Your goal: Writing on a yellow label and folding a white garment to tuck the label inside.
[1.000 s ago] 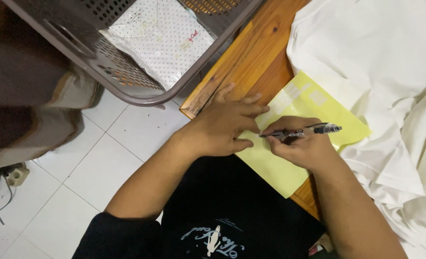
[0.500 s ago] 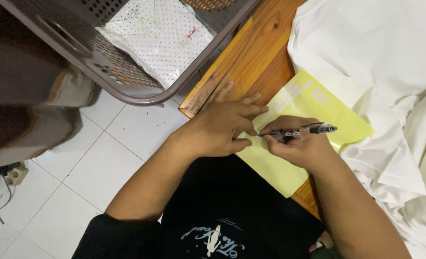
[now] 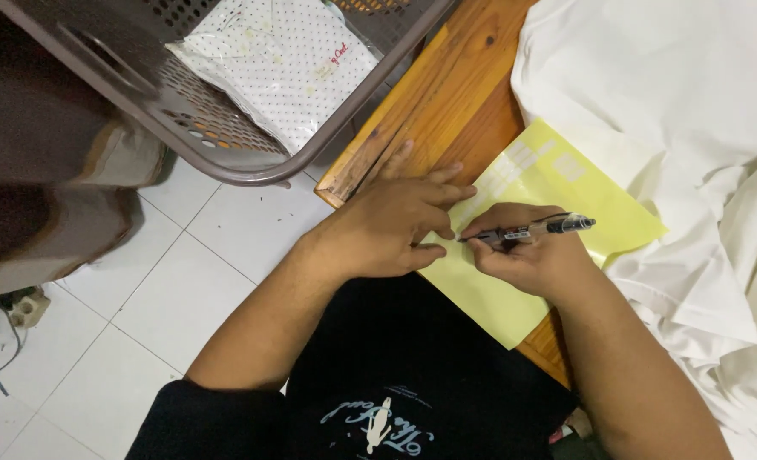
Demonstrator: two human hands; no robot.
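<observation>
Right hand (image 3: 532, 260) at frame centre, fingers closed round black plastic pen (image 3: 527, 230); left hand (image 3: 391, 226) flat, fingers spread, pressing yellow paper sheet (image 3: 600, 213).

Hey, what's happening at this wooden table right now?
A person sits at a wooden table, writing on a yellow sheet of paper. The right hand grips a black pen with its tip at the sheet's near edge, while the left hand lies flat, pinning the paper down. White cloth covers the table's far side, and a grey plastic basket holding a white dotted packet stands on the tiled floor beside it.
</observation>
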